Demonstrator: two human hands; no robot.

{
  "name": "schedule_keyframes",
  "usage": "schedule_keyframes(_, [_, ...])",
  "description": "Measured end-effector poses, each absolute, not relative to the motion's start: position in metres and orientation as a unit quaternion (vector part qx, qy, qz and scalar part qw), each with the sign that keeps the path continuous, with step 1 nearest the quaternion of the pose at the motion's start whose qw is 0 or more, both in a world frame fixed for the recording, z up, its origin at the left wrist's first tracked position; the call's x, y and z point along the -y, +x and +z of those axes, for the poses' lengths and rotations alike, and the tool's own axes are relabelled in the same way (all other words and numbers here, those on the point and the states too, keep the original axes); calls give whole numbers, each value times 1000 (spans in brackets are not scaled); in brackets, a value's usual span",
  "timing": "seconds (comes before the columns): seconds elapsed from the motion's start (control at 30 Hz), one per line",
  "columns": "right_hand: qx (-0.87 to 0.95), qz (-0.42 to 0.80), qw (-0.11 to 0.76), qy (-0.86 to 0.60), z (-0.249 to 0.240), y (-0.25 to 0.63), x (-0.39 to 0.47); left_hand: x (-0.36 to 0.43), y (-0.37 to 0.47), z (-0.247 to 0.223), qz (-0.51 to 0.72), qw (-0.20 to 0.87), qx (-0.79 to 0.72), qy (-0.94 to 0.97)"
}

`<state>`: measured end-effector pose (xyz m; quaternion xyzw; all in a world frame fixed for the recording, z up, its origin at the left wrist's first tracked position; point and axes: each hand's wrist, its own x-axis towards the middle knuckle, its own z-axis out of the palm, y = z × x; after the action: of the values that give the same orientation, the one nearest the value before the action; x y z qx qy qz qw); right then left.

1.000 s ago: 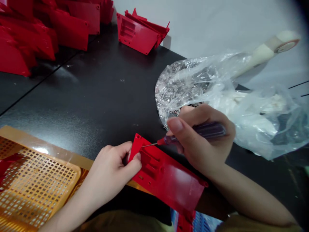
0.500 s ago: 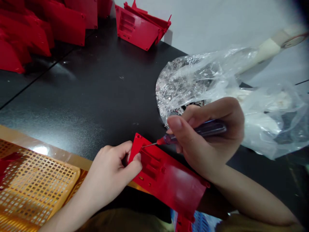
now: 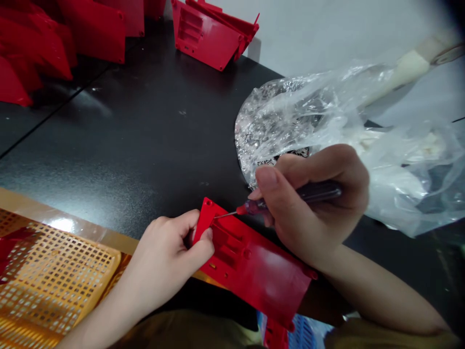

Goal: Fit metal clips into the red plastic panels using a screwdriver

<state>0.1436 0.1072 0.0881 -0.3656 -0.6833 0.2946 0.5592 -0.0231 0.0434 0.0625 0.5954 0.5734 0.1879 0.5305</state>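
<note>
My left hand (image 3: pixel 174 257) pinches the upper left end of a red plastic panel (image 3: pixel 269 276), thumb on its face. The panel is tilted over the table's front edge, with molded slots near the held end. My right hand (image 3: pixel 312 208) is closed round the dark, see-through handle of a screwdriver (image 3: pixel 254 207). Its thin metal shaft points left, and the tip meets the panel beside my left thumb. Whether a screw sits at the tip is too small to tell.
Behind my right hand, a plastic bag (image 3: pixel 283 121) holds small shiny metal pieces. Red panels (image 3: pixel 94 29) stand at the back left, and a stack of red panels (image 3: pixel 207 36) by the wall. A yellow basket (image 3: pixel 69 276) is at the lower left.
The view has shifted slightly, so the background parts appear a little higher. Both hands keep their grips, and the screwdriver tip remains at the same spot on the panel.
</note>
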Motion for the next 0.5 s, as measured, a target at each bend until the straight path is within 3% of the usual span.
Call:
schedule_keyframes(0.1, [700,284,553,-351,95,141,-101,-44,-24,61,194,535,-569,594])
schedule_keyframes(0.23, [783,238,448,-359,104,141,-93,-45,-27,60,206,535,-559,599])
schedule_keyframes(0.4, [723,232,542,-360,100,139,-98,-43,-27,59,202,548,-553,594])
schedule_keyframes(0.5, [717,228,543,-373,97,138,-99,-43,-27,60,199,550,-552,594])
